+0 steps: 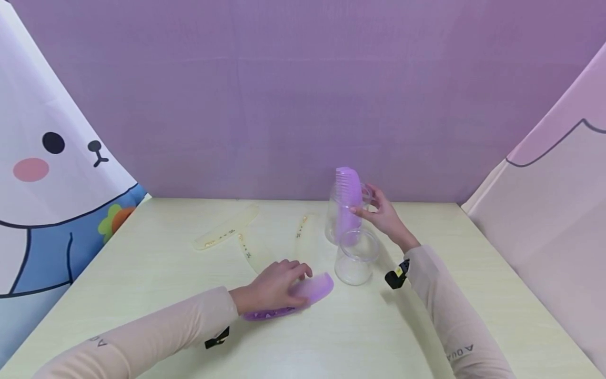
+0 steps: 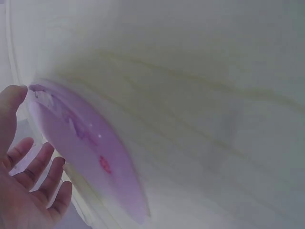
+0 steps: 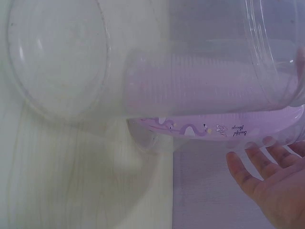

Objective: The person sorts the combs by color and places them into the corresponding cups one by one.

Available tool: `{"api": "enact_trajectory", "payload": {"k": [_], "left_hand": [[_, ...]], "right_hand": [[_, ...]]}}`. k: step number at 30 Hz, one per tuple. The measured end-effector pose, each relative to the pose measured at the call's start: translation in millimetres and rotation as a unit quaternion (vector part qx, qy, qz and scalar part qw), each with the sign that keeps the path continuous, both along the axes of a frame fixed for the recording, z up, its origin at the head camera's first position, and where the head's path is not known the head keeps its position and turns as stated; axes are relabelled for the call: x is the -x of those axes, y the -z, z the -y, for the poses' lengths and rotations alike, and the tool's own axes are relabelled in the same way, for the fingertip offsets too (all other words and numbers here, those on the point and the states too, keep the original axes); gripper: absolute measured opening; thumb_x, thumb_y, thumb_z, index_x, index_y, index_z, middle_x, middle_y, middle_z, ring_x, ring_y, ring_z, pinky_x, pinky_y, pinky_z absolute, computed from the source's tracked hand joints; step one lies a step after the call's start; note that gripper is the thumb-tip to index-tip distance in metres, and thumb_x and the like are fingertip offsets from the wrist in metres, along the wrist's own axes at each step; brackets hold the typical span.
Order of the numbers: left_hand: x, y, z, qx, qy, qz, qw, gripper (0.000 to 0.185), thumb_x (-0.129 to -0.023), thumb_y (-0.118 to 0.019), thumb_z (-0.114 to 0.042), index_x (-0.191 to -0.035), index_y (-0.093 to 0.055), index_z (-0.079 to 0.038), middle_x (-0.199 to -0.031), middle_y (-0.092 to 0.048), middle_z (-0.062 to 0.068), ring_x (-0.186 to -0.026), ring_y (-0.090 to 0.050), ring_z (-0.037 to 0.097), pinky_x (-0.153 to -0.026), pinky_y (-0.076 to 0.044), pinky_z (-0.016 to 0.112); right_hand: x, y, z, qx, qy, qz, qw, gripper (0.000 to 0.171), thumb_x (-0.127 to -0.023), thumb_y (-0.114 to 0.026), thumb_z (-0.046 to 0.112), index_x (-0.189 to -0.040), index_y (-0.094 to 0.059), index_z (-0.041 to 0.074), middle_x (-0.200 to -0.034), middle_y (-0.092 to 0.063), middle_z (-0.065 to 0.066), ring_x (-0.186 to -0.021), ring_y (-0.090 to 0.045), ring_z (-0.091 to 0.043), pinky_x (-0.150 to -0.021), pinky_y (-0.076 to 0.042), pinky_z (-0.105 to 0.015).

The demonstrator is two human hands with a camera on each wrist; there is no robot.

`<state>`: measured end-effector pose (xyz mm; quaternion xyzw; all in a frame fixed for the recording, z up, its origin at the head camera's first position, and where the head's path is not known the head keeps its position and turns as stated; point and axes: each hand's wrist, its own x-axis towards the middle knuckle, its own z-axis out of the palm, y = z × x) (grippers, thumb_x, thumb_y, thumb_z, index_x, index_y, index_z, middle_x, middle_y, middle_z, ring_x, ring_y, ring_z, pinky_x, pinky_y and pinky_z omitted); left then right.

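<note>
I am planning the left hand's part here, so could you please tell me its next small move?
Probably curl the left hand around the purple comb lying flat on the table and lift it; the fingers only rest on it, and the near clear cup stands empty.

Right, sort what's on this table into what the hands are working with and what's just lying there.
In hand:
- left hand resting on the flat purple comb
- right hand at the far jar, which holds an upright purple comb

Lying about:
- three pale yellow combs
- near jar, empty, untouched
</note>
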<state>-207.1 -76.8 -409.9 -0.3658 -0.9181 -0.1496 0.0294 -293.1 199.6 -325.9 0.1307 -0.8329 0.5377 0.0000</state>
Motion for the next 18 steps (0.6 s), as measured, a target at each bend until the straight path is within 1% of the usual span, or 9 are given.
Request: {"api": "enact_trajectory", "payload": {"k": [4,9,18], "left_hand": [[-1.3,-0.8,-0.7,0.006,0.000,-0.002,1.0000,0.050,-0.071,-0.070,-0.048,-0.110,-0.054,-0.021,-0.094,-0.061,-0.008,-0.081,-0.052,0.009,-0.069,-0.041,0.024],[-2.6,-2.1,-1.9,0.007,-0.003,0.007,0.9999,0.052,-0.071,-0.070,-0.048,-0.112,-0.053,-0.021,-0.095,-0.061,-0.007,-0.082,-0.053,0.009,-0.070,-0.041,0.024],[-2.9,-4.6,-3.6,0.007,0.002,0.016,0.9998,0.052,-0.071,-0.071,-0.046,-0.113,-0.052,-0.021,-0.096,-0.059,-0.004,-0.083,-0.052,0.007,-0.071,-0.042,0.025]], "right_hand": [[-0.5,-0.1,0.4,0.002,-0.001,-0.001,1.000,0.082,-0.084,-0.065,0.018,-0.145,-0.011,0.004,-0.149,-0.022,-0.019,-0.133,-0.027,-0.040,-0.106,-0.026,-0.057],[-1.7,-0.7,0.7,0.003,0.000,0.000,1.000,0.082,-0.084,-0.065,0.018,-0.145,-0.011,0.004,-0.149,-0.023,-0.019,-0.133,-0.027,-0.040,-0.106,-0.026,-0.057],[-1.7,-1.2,1.0,0.001,0.002,0.000,1.000,0.082,-0.084,-0.064,0.018,-0.145,-0.011,0.004,-0.149,-0.023,-0.018,-0.133,-0.027,-0.040,-0.106,-0.027,-0.057]]}}
